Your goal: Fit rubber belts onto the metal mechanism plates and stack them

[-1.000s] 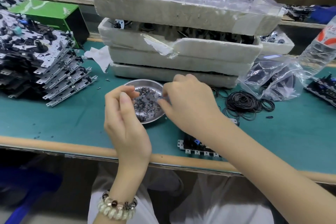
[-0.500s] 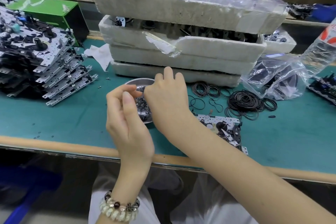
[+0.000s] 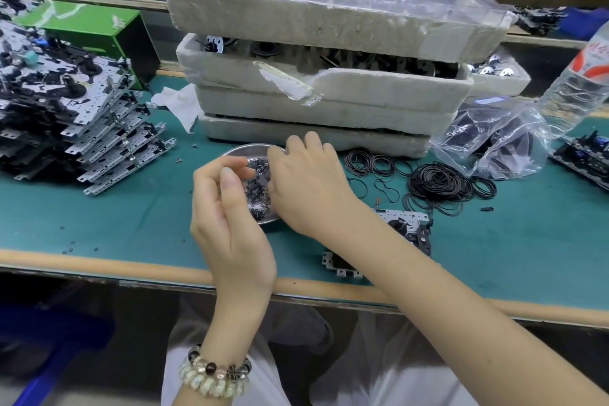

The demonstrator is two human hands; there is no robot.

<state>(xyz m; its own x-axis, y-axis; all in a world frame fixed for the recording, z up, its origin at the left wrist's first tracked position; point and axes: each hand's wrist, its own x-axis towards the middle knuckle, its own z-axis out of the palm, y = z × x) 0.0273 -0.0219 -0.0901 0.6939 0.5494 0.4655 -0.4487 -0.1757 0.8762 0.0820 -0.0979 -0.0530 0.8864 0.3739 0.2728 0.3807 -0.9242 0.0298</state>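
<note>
We are sliding right hand (image 3: 306, 188) to 9 o'clock over one dish (image 3: 244, 151) | left hand (image 3: 230, 227) curling | neither grip tellable | mat (image 3: 131, 214) free at 8 o'clock | one mechanism plate (image 3: 407, 221) by front edge

Bright, even overhead light — soft shadows, wide-angle edge warp, slight blur.

Black rubber belts (image 3: 441, 188) in loose pile, few strays just left. One metal mechanism plate (image 3: 407, 224) lies flat near pile, partly hidden. Far left, stack of plates (image 3: 99, 128), fanned & stepped.
</note>
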